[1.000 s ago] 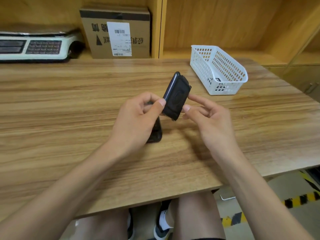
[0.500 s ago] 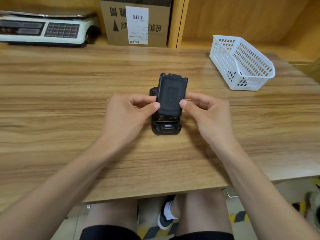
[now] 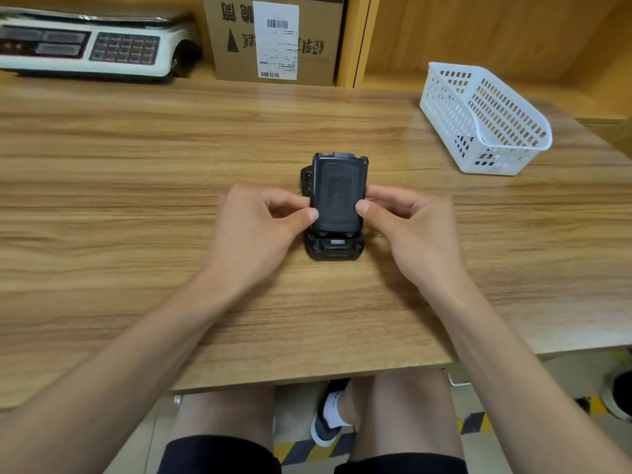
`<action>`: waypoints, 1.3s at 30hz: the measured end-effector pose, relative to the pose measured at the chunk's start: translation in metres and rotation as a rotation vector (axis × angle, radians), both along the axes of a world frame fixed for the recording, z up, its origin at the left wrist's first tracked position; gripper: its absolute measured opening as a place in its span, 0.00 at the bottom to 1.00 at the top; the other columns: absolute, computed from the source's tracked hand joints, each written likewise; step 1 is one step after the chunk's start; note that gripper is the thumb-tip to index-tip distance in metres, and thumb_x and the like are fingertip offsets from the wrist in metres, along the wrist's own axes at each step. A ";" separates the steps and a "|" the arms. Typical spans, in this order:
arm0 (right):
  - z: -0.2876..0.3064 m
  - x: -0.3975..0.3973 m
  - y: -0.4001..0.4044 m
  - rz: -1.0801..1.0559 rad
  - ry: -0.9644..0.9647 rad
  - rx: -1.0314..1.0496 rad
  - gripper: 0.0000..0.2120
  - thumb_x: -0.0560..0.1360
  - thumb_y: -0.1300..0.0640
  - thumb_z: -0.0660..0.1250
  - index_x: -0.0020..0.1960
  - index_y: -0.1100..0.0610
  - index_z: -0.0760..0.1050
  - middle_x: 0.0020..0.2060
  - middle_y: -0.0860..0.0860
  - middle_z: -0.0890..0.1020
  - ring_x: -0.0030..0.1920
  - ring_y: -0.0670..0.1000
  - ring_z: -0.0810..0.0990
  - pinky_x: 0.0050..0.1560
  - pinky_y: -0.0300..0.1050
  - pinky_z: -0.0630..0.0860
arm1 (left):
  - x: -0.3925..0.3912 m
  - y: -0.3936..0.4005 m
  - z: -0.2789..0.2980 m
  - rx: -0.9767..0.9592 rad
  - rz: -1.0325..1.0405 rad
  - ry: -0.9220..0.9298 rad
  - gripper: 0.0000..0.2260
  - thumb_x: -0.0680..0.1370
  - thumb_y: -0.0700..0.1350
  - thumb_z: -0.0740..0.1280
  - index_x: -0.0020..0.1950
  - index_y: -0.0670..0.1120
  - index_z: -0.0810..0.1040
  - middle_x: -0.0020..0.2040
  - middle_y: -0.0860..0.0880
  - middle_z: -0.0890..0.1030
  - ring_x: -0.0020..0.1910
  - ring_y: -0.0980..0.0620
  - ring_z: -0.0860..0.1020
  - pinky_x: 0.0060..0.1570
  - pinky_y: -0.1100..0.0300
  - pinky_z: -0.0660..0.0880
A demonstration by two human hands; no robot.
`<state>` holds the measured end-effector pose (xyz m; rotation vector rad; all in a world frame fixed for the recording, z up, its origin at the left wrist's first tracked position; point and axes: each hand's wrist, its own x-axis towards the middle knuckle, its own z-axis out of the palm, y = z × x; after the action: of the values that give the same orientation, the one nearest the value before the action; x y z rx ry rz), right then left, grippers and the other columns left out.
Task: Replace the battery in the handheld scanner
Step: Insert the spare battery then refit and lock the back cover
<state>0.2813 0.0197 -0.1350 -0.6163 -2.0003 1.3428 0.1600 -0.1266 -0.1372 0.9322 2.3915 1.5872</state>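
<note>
A black handheld scanner (image 3: 335,249) lies on the wooden table (image 3: 136,200), back side up, its near end showing below the part I hold. Over it sits a black rectangular battery pack (image 3: 338,191) with an embossed logo, lying flat against the scanner's back. My left hand (image 3: 260,227) pinches the pack's left edge with thumb and fingers. My right hand (image 3: 410,230) pinches its right edge the same way. Whether the pack is seated in its bay is hidden.
A white perforated plastic basket (image 3: 485,118) stands at the right back of the table, something dark inside. A weighing scale (image 3: 85,46) and a labelled cardboard box (image 3: 273,39) sit on the shelf behind. The table's near edge runs just above my knees.
One second ago the pack was held tilted in the air, edge-on. Both hands have turned it flat and brought it down onto the scanner's back.
</note>
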 end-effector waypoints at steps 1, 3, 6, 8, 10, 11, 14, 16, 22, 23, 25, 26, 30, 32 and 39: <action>0.000 0.000 0.000 0.005 0.004 0.003 0.11 0.74 0.61 0.74 0.47 0.43 0.84 0.40 0.41 0.88 0.46 0.41 0.86 0.55 0.41 0.80 | 0.000 0.000 0.000 0.002 -0.001 -0.003 0.05 0.72 0.44 0.76 0.47 0.49 0.88 0.42 0.60 0.86 0.37 0.70 0.80 0.42 0.75 0.72; 0.000 0.000 0.000 0.006 0.010 0.006 0.12 0.73 0.60 0.74 0.47 0.43 0.84 0.40 0.41 0.88 0.47 0.41 0.86 0.55 0.41 0.79 | 0.000 -0.001 0.000 0.003 -0.001 -0.003 0.04 0.72 0.44 0.76 0.47 0.50 0.88 0.41 0.60 0.86 0.36 0.69 0.80 0.42 0.74 0.73; 0.001 0.000 -0.002 0.017 0.008 0.020 0.13 0.74 0.61 0.74 0.46 0.42 0.83 0.40 0.39 0.87 0.46 0.40 0.86 0.54 0.39 0.79 | 0.000 -0.002 0.001 -0.003 -0.001 -0.009 0.04 0.72 0.44 0.76 0.47 0.50 0.88 0.41 0.58 0.86 0.38 0.66 0.82 0.42 0.70 0.75; 0.000 -0.001 -0.002 0.026 0.003 0.024 0.13 0.74 0.62 0.73 0.47 0.43 0.84 0.41 0.39 0.87 0.47 0.40 0.86 0.53 0.36 0.79 | 0.001 -0.002 0.000 -0.009 0.003 -0.016 0.04 0.73 0.44 0.76 0.46 0.50 0.88 0.39 0.58 0.87 0.38 0.62 0.83 0.44 0.65 0.77; 0.000 -0.001 -0.002 0.017 -0.002 0.023 0.11 0.74 0.61 0.74 0.51 0.46 0.84 0.41 0.42 0.88 0.47 0.40 0.86 0.53 0.36 0.79 | 0.002 -0.003 0.000 -0.008 -0.002 -0.020 0.04 0.72 0.44 0.76 0.45 0.50 0.88 0.38 0.57 0.87 0.38 0.60 0.83 0.44 0.63 0.78; 0.000 -0.002 -0.002 0.007 -0.002 0.023 0.11 0.74 0.61 0.74 0.51 0.47 0.85 0.41 0.42 0.88 0.46 0.40 0.86 0.53 0.36 0.79 | 0.002 -0.003 0.000 -0.006 -0.005 -0.018 0.03 0.72 0.44 0.76 0.45 0.51 0.88 0.38 0.57 0.86 0.37 0.60 0.83 0.43 0.63 0.77; 0.001 -0.005 -0.002 0.002 0.007 0.028 0.12 0.73 0.61 0.74 0.46 0.42 0.83 0.38 0.41 0.87 0.44 0.40 0.85 0.50 0.34 0.78 | 0.000 -0.003 -0.001 0.005 0.000 -0.021 0.02 0.72 0.44 0.76 0.42 0.51 0.87 0.36 0.57 0.86 0.33 0.64 0.80 0.38 0.68 0.75; 0.000 -0.006 -0.002 0.008 0.015 0.042 0.14 0.73 0.61 0.74 0.45 0.40 0.82 0.38 0.41 0.87 0.43 0.40 0.85 0.50 0.34 0.78 | 0.000 -0.003 -0.001 0.010 0.002 -0.024 0.02 0.72 0.44 0.76 0.42 0.51 0.87 0.35 0.58 0.85 0.33 0.65 0.80 0.37 0.71 0.73; -0.003 -0.004 -0.002 0.016 0.034 0.058 0.15 0.74 0.62 0.73 0.46 0.40 0.82 0.38 0.39 0.87 0.42 0.39 0.84 0.48 0.32 0.75 | 0.001 -0.003 0.001 0.010 -0.016 -0.009 0.04 0.73 0.44 0.76 0.42 0.53 0.86 0.36 0.60 0.85 0.33 0.65 0.80 0.38 0.72 0.73; -0.004 -0.004 -0.002 0.013 0.038 0.057 0.14 0.74 0.62 0.73 0.48 0.41 0.83 0.39 0.40 0.87 0.43 0.40 0.85 0.49 0.33 0.76 | 0.001 -0.003 0.001 0.012 -0.019 -0.006 0.04 0.73 0.44 0.76 0.42 0.53 0.86 0.35 0.60 0.85 0.33 0.66 0.80 0.38 0.72 0.73; -0.006 -0.002 -0.002 0.002 0.041 0.057 0.12 0.74 0.61 0.73 0.50 0.44 0.84 0.41 0.43 0.88 0.45 0.43 0.86 0.52 0.39 0.78 | 0.001 -0.004 0.001 0.019 -0.023 0.000 0.04 0.72 0.44 0.76 0.41 0.53 0.86 0.35 0.60 0.85 0.33 0.66 0.80 0.38 0.73 0.72; -0.007 -0.002 -0.002 0.000 0.041 0.058 0.12 0.74 0.61 0.73 0.50 0.45 0.84 0.41 0.43 0.88 0.46 0.43 0.86 0.53 0.40 0.78 | 0.001 -0.004 0.000 0.018 -0.024 0.003 0.04 0.72 0.44 0.76 0.41 0.53 0.86 0.35 0.60 0.85 0.34 0.66 0.80 0.38 0.73 0.72; -0.007 0.000 -0.002 0.001 0.038 0.059 0.14 0.74 0.62 0.73 0.47 0.42 0.83 0.40 0.39 0.87 0.44 0.39 0.85 0.51 0.35 0.78 | 0.002 -0.005 -0.001 0.016 -0.029 0.007 0.04 0.72 0.45 0.76 0.41 0.54 0.86 0.36 0.60 0.85 0.35 0.65 0.81 0.38 0.72 0.73; -0.007 0.000 -0.003 0.002 0.042 0.053 0.13 0.74 0.62 0.73 0.47 0.42 0.83 0.40 0.38 0.87 0.44 0.38 0.85 0.50 0.33 0.77 | 0.002 -0.005 -0.002 0.019 -0.032 0.010 0.04 0.72 0.45 0.76 0.40 0.54 0.85 0.37 0.61 0.85 0.34 0.64 0.81 0.37 0.72 0.73; -0.010 0.002 -0.003 -0.005 0.032 0.044 0.12 0.75 0.62 0.72 0.48 0.44 0.84 0.41 0.40 0.87 0.46 0.40 0.86 0.52 0.37 0.79 | 0.002 -0.005 -0.004 0.021 -0.045 -0.006 0.03 0.73 0.45 0.76 0.42 0.54 0.86 0.35 0.60 0.85 0.32 0.65 0.79 0.37 0.72 0.72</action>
<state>0.2831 0.0170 -0.1445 -0.5755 -1.9958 1.2944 0.1615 -0.1319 -0.1410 0.9762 2.3372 1.5995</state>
